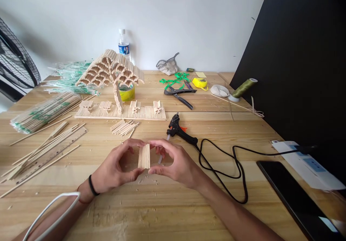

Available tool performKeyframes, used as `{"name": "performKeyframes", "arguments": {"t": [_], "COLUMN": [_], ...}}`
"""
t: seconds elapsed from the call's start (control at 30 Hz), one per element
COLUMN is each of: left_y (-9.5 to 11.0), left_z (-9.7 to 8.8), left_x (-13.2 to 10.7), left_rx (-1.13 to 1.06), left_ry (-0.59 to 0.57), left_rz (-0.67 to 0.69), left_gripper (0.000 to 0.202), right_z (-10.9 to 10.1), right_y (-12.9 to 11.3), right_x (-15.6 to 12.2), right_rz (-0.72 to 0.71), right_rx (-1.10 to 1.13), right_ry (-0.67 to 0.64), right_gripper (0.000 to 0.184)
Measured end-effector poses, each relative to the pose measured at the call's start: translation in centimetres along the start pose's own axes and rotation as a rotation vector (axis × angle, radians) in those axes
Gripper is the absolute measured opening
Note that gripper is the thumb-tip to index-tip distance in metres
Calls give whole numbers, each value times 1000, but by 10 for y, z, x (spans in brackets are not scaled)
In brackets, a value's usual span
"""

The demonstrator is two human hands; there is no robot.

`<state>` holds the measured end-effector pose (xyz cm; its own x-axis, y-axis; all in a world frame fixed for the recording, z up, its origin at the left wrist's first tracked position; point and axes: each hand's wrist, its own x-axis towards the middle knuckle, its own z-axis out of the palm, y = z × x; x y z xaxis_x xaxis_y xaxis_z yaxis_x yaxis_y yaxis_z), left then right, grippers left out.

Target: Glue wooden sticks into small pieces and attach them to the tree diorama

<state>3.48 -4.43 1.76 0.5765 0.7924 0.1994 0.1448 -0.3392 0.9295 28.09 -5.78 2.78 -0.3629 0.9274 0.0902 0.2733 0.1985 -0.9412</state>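
Observation:
A small panel of short wooden sticks (144,156) set side by side is held up between my two hands. My left hand (119,165) pinches its left side, thumb at the near end and fingers at the far end. On the other side, my right hand (173,161) grips it the same way. Past my hands lies a loose pile of short cut sticks (123,127). Behind that stands a stick model with a tree-like roof (112,70) on a long slatted base (147,114), with several small stick pieces on it. A black hot glue gun (180,130) rests beyond my right hand.
Long sticks and a ruler (54,154) lie at left, near bagged sticks (44,113). The glue gun's cord (240,161) loops toward a power strip (308,161) by a phone (294,197). Pliers (180,93), a yellow tape measure (200,83) and a thread spool (244,89) sit farther back.

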Motion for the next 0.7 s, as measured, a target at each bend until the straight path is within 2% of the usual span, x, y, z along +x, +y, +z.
{"name": "performKeyframes", "arguments": {"t": [0.13, 0.5, 0.7], "left_y": [-1, 5, 3], "left_z": [1, -1, -1], "left_x": [-1, 1, 0], "left_rx": [15, 148, 149], "left_ry": [2, 14, 10], "left_rz": [15, 9, 6], "left_gripper": [53, 57, 60], "right_z": [0, 4, 2], "right_y": [4, 1, -1], "right_x": [-1, -3, -2], "right_rz": [-10, -49, -64], "right_rx": [-11, -53, -97], "right_ry": [2, 10, 3], "right_gripper": [80, 75, 75]}}
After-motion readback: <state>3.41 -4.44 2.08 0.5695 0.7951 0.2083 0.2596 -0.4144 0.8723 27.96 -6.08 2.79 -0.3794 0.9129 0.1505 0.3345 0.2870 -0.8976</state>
